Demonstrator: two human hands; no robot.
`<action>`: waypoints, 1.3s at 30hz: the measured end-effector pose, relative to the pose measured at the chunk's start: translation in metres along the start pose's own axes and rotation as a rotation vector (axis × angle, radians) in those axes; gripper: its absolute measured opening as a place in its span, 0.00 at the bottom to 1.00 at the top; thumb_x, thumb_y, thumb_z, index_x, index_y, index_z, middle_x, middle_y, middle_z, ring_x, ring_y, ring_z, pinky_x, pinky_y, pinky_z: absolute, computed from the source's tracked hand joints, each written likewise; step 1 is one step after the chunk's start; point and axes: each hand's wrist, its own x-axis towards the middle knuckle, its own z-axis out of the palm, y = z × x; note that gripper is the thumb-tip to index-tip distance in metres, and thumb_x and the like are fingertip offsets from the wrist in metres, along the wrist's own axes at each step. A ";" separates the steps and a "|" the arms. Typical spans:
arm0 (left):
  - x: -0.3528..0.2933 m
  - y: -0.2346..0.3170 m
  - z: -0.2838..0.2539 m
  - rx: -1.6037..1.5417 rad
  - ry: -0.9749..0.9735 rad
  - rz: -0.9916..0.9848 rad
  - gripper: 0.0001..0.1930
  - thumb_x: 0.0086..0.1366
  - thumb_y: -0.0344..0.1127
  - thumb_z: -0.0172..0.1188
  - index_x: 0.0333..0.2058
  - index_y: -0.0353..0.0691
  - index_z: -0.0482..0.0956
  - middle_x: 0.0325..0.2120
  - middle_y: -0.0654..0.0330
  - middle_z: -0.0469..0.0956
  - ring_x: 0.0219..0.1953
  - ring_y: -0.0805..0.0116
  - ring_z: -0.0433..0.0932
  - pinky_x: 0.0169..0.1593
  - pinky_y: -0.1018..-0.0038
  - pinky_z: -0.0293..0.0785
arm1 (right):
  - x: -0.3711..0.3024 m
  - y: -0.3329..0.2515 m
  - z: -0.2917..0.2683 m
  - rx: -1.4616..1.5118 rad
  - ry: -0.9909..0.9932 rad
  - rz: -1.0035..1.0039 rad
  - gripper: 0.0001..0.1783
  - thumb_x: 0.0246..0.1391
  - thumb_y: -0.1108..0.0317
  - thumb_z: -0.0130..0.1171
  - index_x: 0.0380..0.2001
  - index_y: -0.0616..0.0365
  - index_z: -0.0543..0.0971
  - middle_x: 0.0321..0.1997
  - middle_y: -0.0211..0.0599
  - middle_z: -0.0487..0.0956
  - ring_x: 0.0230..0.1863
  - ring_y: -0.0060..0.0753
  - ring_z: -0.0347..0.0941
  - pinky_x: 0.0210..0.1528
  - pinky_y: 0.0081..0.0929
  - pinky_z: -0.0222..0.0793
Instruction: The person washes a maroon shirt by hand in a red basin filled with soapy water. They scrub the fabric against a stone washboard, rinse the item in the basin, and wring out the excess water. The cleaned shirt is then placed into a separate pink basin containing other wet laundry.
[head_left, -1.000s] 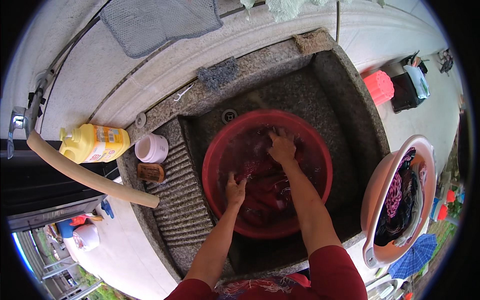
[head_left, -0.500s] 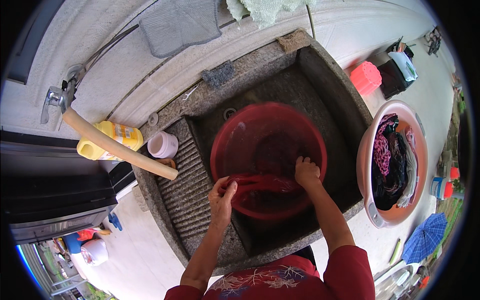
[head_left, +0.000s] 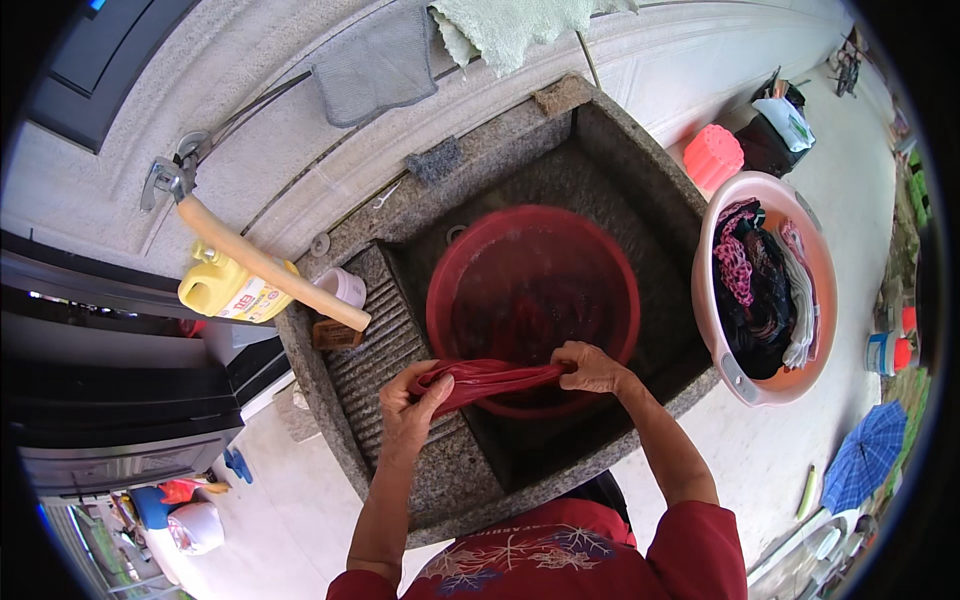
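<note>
A wet, twisted red cloth (head_left: 490, 385) is stretched between my two hands above the near rim of a red basin (head_left: 441, 285). My left hand (head_left: 408, 402) is closed round its left end, over the ridged washboard (head_left: 358, 375). Gripping the other end is my right hand (head_left: 592, 368), at the near right of the basin. Dark reddish water with more dark red fabric (head_left: 545, 315) partly under it fills the basin. All this stands in a grey stone sink (head_left: 655, 150).
Beyond the washboard are a tan hose (head_left: 270, 270) on a tap, a yellow jug (head_left: 210, 290), a pink cup (head_left: 347, 287) and a brown block (head_left: 338, 334). A scrub pad (head_left: 435, 160) lies on the far ledge. Right of the sink, a pink tub (head_left: 704, 275) holds clothes.
The red cloth has come up out of the water toward me, now twisted tighter. My right hand has moved from inside the basin to the cloth's right end. The view has shifted slightly.
</note>
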 end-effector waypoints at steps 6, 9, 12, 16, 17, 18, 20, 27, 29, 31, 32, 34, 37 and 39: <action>0.021 0.003 -0.010 -0.118 0.120 0.068 0.08 0.57 0.24 0.61 0.37 0.33 0.78 0.30 0.64 0.78 0.32 0.79 0.74 0.40 0.81 0.71 | -0.019 -0.061 -0.043 0.494 0.351 -0.232 0.10 0.42 0.77 0.53 0.33 0.57 0.73 0.34 0.26 0.68 0.36 0.18 0.64 0.43 0.19 0.63; 0.054 -0.020 0.018 -0.134 0.229 0.112 0.10 0.59 0.25 0.60 0.40 0.34 0.76 0.33 0.65 0.77 0.35 0.79 0.73 0.40 0.81 0.71 | 0.008 -0.073 -0.061 0.908 0.610 -0.491 0.10 0.47 0.80 0.50 0.33 0.54 0.71 0.33 0.21 0.67 0.36 0.13 0.63 0.40 0.15 0.62; 0.096 -0.083 0.037 -0.254 0.250 0.042 0.11 0.62 0.30 0.59 0.43 0.36 0.75 0.37 0.65 0.75 0.39 0.79 0.71 0.47 0.81 0.67 | 0.059 -0.036 -0.068 1.017 0.718 -0.336 0.09 0.49 0.75 0.55 0.35 0.50 0.72 0.31 0.20 0.68 0.33 0.13 0.64 0.32 0.15 0.61; 0.153 -0.157 0.068 -0.356 0.365 -0.058 0.19 0.64 0.38 0.57 0.50 0.37 0.70 0.43 0.62 0.73 0.45 0.74 0.69 0.52 0.78 0.63 | 0.132 0.056 -0.068 0.234 1.004 0.086 0.09 0.53 0.67 0.57 0.38 0.53 0.74 0.33 0.29 0.75 0.35 0.28 0.71 0.36 0.27 0.65; 0.161 -0.183 0.072 -0.139 0.538 -0.195 0.25 0.64 0.44 0.56 0.55 0.36 0.64 0.47 0.58 0.72 0.50 0.68 0.69 0.55 0.73 0.62 | 0.151 0.059 -0.061 0.012 1.054 0.162 0.10 0.54 0.68 0.55 0.40 0.57 0.74 0.36 0.35 0.76 0.39 0.37 0.74 0.42 0.35 0.68; 0.162 -0.224 0.070 0.069 0.637 -0.237 0.26 0.63 0.43 0.57 0.55 0.36 0.64 0.47 0.56 0.72 0.49 0.65 0.70 0.54 0.71 0.63 | 0.172 0.051 -0.044 -0.142 1.018 0.196 0.11 0.53 0.67 0.55 0.41 0.55 0.74 0.37 0.37 0.77 0.40 0.40 0.74 0.43 0.38 0.68; 0.165 -0.256 0.076 0.568 0.451 -0.383 0.25 0.60 0.41 0.58 0.53 0.36 0.65 0.48 0.54 0.73 0.49 0.61 0.72 0.54 0.68 0.66 | 0.195 0.056 -0.016 -0.467 0.946 0.298 0.14 0.52 0.64 0.56 0.42 0.52 0.75 0.40 0.41 0.77 0.42 0.46 0.74 0.44 0.44 0.67; 0.183 -0.246 0.044 -0.336 0.198 -0.269 0.18 0.56 0.36 0.58 0.46 0.41 0.72 0.44 0.59 0.76 0.47 0.60 0.74 0.52 0.64 0.70 | 0.198 0.079 -0.037 -0.237 0.883 0.131 0.12 0.51 0.72 0.50 0.40 0.56 0.74 0.40 0.43 0.76 0.42 0.50 0.73 0.45 0.39 0.68; 0.182 -0.197 0.089 -1.180 0.282 -0.557 0.19 0.58 0.37 0.57 0.50 0.44 0.70 0.43 0.61 0.76 0.46 0.61 0.75 0.49 0.65 0.72 | 0.192 0.080 -0.038 0.155 0.825 0.106 0.12 0.50 0.77 0.49 0.40 0.59 0.72 0.39 0.44 0.75 0.40 0.48 0.74 0.43 0.33 0.69; 0.180 -0.189 0.109 -1.117 0.289 -0.530 0.22 0.63 0.49 0.55 0.53 0.46 0.68 0.42 0.61 0.75 0.44 0.66 0.73 0.47 0.68 0.73 | 0.194 0.065 -0.008 0.351 0.622 -0.288 0.13 0.49 0.79 0.49 0.40 0.59 0.71 0.37 0.42 0.75 0.38 0.42 0.75 0.41 0.31 0.70; 0.177 -0.193 0.105 -1.093 0.304 -0.527 0.24 0.63 0.53 0.54 0.54 0.47 0.67 0.40 0.61 0.75 0.42 0.66 0.74 0.46 0.68 0.73 | 0.184 0.033 0.008 0.347 0.567 -0.346 0.13 0.48 0.79 0.52 0.40 0.59 0.70 0.37 0.44 0.75 0.37 0.46 0.75 0.41 0.30 0.71; 0.168 -0.191 0.104 -1.033 0.297 -0.521 0.25 0.64 0.57 0.51 0.53 0.49 0.66 0.34 0.62 0.74 0.34 0.70 0.73 0.36 0.70 0.73 | 0.141 -0.040 0.026 0.225 0.508 -0.424 0.11 0.48 0.76 0.56 0.36 0.60 0.71 0.35 0.44 0.75 0.34 0.47 0.75 0.37 0.29 0.71; 0.158 -0.182 0.098 -1.030 0.173 -0.570 0.21 0.67 0.56 0.47 0.50 0.49 0.67 0.27 0.65 0.72 0.26 0.73 0.72 0.32 0.73 0.74 | 0.127 -0.064 0.038 -0.189 0.575 -0.542 0.08 0.47 0.68 0.61 0.24 0.57 0.73 0.25 0.40 0.75 0.25 0.42 0.74 0.28 0.31 0.71; 0.140 -0.175 0.110 -0.838 0.138 -0.447 0.20 0.68 0.52 0.46 0.50 0.45 0.68 0.35 0.63 0.73 0.36 0.71 0.72 0.42 0.72 0.73 | 0.142 -0.054 0.033 -0.424 0.693 -0.576 0.16 0.48 0.58 0.62 0.15 0.55 0.74 0.14 0.38 0.71 0.16 0.45 0.71 0.19 0.37 0.66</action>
